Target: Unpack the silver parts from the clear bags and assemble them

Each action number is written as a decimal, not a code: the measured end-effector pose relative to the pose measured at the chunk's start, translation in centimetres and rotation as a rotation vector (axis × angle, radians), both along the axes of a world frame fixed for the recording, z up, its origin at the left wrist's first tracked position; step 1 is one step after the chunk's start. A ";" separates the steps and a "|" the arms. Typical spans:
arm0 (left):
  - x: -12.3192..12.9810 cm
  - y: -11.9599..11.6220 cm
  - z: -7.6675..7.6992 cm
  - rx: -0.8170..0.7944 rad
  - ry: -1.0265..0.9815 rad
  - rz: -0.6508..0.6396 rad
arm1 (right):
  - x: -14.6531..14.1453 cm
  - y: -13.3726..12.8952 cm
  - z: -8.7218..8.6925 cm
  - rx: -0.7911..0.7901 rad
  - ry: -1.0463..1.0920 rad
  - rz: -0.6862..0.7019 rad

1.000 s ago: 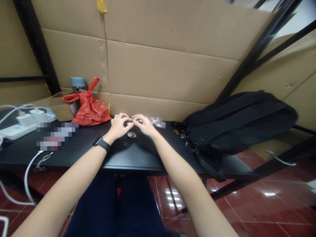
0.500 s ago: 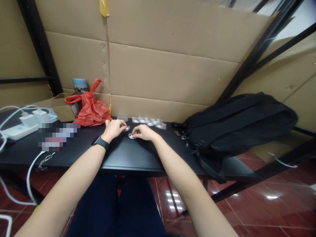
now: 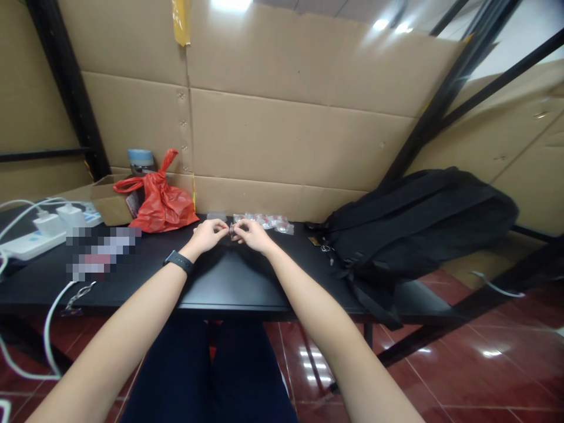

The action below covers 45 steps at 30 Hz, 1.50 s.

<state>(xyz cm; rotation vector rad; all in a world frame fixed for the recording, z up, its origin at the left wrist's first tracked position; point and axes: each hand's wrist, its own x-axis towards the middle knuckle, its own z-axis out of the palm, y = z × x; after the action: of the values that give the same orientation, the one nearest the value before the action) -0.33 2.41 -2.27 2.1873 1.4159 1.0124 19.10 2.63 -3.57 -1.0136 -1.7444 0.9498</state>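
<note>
My left hand (image 3: 210, 234), with a dark watch (image 3: 179, 261) on its wrist, is closed in a pinch just above the black table (image 3: 247, 288). My right hand (image 3: 252, 235) pinches from the other side, its fingertips nearly meeting the left ones. Between them a small shiny round disc (image 3: 232, 231) shows edge-on. Fingers cover most of it, and whether a second disc lies against it I cannot make out. Behind the hands, several similar discs in clear plastic packets (image 3: 282, 224) lie in a row along the cardboard. A clear packet (image 3: 217, 216) lies behind my left hand.
A red plastic bag (image 3: 165, 202) and a cardboard box (image 3: 110, 202) stand at the left, with a blue-lidded jar (image 3: 141, 160) behind. Further left are a white power strip (image 3: 35, 244) and cables. A black backpack (image 3: 418, 226) fills the right. Cardboard (image 3: 282, 129) walls the back.
Earlier each hand pinched its own shiny disc, the two apart and lying flatter. Both hands have come together, and the right hand's disc has turned edge-on. The camera view has tilted slightly up.
</note>
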 end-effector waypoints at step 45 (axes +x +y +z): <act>-2.1 6.4 0.7 0.338 0.346 0.106 | 4.8 0.5 1.6 0.264 -0.336 -0.253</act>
<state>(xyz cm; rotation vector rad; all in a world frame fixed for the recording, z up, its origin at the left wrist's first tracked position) -2.41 8.82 -1.53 2.6606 1.6211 1.0048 23.89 3.17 -1.92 -1.2318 -1.8952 0.3926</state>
